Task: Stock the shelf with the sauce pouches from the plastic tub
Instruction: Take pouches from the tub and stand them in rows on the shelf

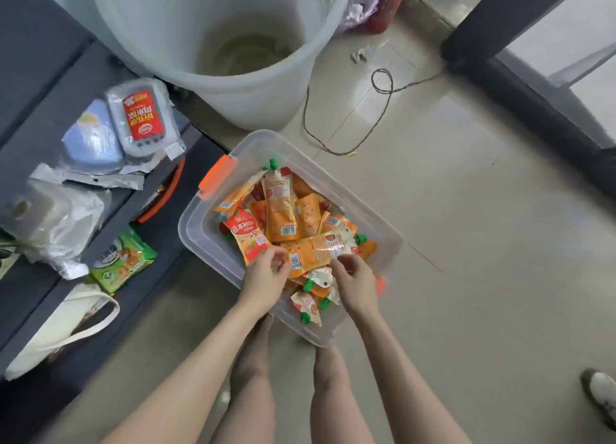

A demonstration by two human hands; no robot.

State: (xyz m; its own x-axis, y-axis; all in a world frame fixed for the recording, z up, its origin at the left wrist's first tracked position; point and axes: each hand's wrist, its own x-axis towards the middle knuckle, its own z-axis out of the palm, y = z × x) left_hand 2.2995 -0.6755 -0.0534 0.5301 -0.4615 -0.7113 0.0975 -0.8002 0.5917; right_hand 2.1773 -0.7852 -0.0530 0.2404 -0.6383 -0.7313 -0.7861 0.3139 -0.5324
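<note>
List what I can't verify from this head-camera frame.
- Head view: pouch count in the plastic tub; the top sauce pouches bury the rest.
- Head view: what the left hand and right hand grip; their curled fingers hide the contact.
- Head view: how far the shelf runs; the left edge cuts it off.
- Head view: pouch label print; too blurred.

Tub [340,193] open-topped, white bucket [253,104] just behind

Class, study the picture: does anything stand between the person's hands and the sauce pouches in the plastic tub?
Nothing visible does. The plastic tub is uncovered, and the left hand and right hand both touch the topmost sauce pouches.
</note>
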